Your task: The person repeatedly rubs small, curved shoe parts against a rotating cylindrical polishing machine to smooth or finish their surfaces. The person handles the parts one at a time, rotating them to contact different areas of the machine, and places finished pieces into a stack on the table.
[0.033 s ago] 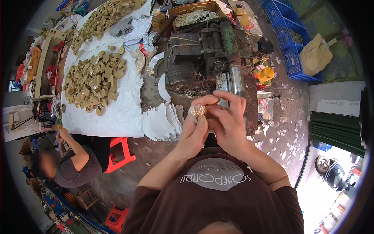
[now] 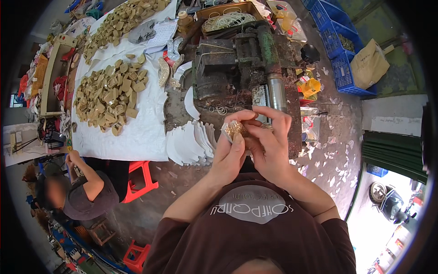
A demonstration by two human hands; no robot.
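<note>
Right in front of your dark brown shirt [image 2: 246,228], both your hands are raised and close together. Your left hand [image 2: 226,157] holds a glittery gold piece [image 2: 235,128] with a pale edge, the thumb pressed on its near face and the other fingers mostly hidden behind. Your right hand [image 2: 270,141] comes in from the other side, fingers bent and the thumb angled toward the piece; the tips are partly covered, so you cannot tell whether they grip it too. The gold piece sits between your two hands, above the near edge of the bench.

Just beyond, to the left of your hands, white curved sheets [image 2: 188,144] stand overlapped in a row. Behind them lie some thin rings [image 2: 219,110] and one separate white crescent [image 2: 190,102]. Past your hands stands a grimy, dark machine [image 2: 219,68] with a bright metal cylinder [image 2: 277,91] along its right side. To your left, a white cloth [image 2: 137,148] carries a heap of tan blocks [image 2: 112,93], and a person [image 2: 93,192] sits near a red stool [image 2: 143,182]. Farther off, a box of pale cord [image 2: 228,22] rests behind the machine, and blue crates [image 2: 342,68] line the right.
</note>
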